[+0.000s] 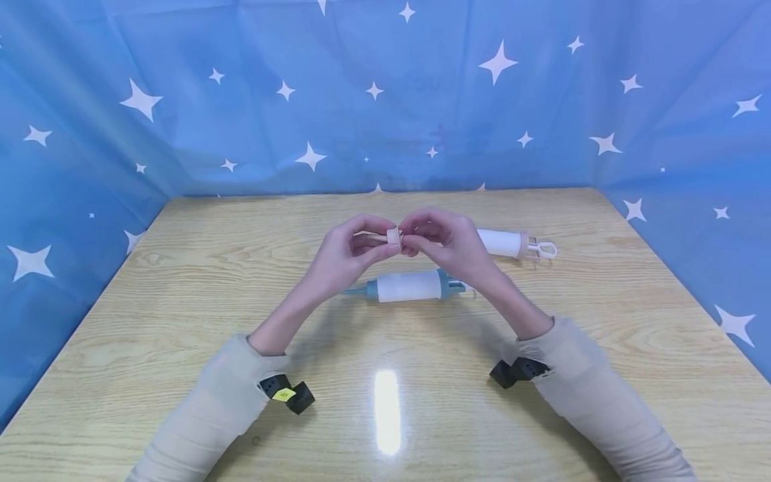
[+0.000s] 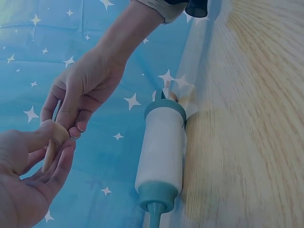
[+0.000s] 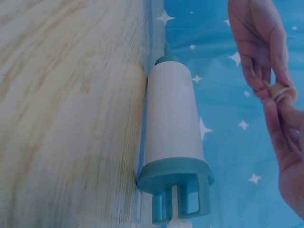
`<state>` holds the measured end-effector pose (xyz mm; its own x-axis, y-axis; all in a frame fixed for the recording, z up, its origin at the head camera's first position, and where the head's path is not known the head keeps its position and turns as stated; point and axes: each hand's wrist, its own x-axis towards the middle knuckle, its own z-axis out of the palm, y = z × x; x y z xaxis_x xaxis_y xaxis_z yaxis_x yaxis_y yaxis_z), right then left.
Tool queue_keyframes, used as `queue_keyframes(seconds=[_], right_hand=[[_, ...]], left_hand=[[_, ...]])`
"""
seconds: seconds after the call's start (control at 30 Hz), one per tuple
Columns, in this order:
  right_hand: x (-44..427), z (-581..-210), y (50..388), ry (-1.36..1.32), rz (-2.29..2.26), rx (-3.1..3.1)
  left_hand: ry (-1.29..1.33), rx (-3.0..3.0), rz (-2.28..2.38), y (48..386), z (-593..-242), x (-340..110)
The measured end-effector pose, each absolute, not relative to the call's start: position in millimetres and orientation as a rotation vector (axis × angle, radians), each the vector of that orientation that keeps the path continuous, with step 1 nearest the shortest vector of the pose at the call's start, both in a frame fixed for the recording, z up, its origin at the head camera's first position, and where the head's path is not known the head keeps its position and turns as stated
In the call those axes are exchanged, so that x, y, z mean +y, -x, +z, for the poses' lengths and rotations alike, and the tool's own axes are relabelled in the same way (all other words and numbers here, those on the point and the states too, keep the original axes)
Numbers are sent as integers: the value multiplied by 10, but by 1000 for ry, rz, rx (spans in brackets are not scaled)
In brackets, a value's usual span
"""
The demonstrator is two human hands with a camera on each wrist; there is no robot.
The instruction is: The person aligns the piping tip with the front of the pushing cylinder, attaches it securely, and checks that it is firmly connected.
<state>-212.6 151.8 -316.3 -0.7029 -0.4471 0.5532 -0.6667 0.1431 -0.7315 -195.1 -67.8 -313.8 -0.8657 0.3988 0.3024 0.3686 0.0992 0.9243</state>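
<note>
Two pale sleeves [image 1: 201,408] lead to my two hands, raised over the table [image 1: 150,321]. Between them is one beige cap [image 1: 394,235]: my left hand [image 1: 340,258], fingers bent, pinches it by the spout, and my right hand [image 1: 448,244], nearly closed, pinches its rim. Two tubes lie below, one teal-ended [image 1: 409,286], one beige-ended [image 1: 501,242] and partly behind my right hand. From my head I see the beige one's hook; my right wrist view shows the teal handle [image 3: 204,194] that my hand partly covers from above. One starry curtain [image 1: 391,120] hangs beyond.
</note>
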Motion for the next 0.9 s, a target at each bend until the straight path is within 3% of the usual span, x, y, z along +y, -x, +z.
queue_keyframes(seconds=[0.9], right_hand=[[1574, -3098, 2112, -1051, 1469, -2341]], left_hand=[[-814, 2290, 1980, 1923, -3168, -647]])
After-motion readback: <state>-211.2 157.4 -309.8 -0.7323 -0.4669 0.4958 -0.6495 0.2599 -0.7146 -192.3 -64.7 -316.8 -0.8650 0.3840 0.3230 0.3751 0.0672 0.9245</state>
